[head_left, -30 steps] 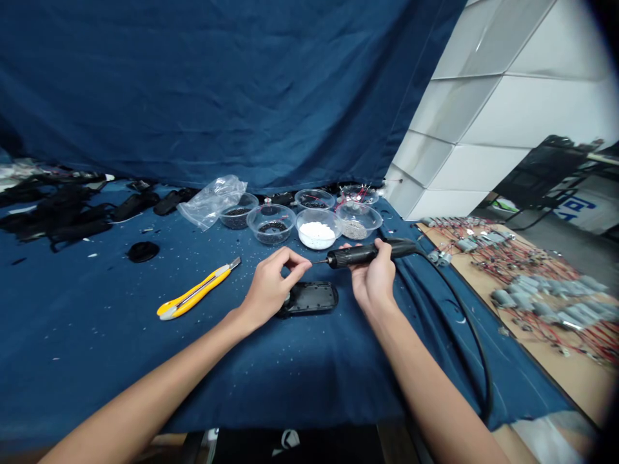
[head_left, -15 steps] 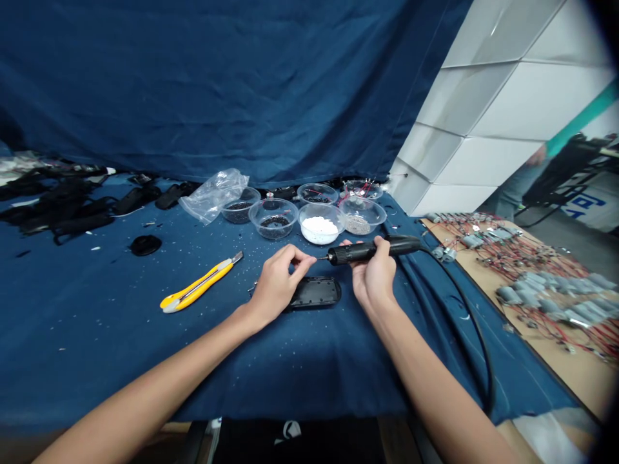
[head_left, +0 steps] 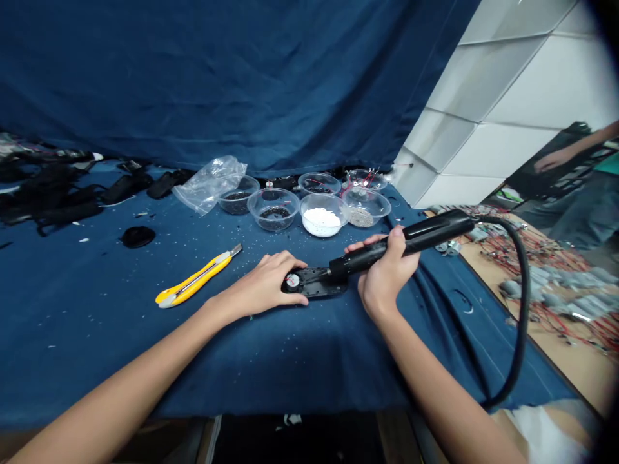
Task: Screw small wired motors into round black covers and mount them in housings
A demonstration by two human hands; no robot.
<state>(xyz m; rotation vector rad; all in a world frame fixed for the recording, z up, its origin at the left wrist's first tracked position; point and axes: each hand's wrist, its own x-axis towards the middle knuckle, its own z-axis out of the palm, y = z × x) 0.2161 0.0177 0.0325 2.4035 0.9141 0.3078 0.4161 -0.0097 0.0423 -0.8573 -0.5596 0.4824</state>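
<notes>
My right hand [head_left: 389,274] is wrapped round a black corded electric screwdriver [head_left: 367,256], which slants down to the left. Its thin bit reaches over a black plastic housing [head_left: 329,289] lying on the blue cloth; whether the tip touches a screw is too small to tell. My left hand [head_left: 268,283] grips the left end of that housing, thumb on the near side and fingers on the far side. Between thumb and fingers shows a small round silver part [head_left: 293,281] with a red wire, seated in the housing.
A yellow utility knife [head_left: 198,278] and a black round piece [head_left: 138,236] lie to the left. Behind are clear bowls, one with white bits [head_left: 322,221], and a plastic bag [head_left: 213,183]. Wired motors [head_left: 546,287] cover a board at right. Another person's hand [head_left: 554,160] shows beyond.
My left hand has gone from pinching at the screwdriver's bit to gripping the housing's left end. The screwdriver has tilted, its bit now lower and over the housing.
</notes>
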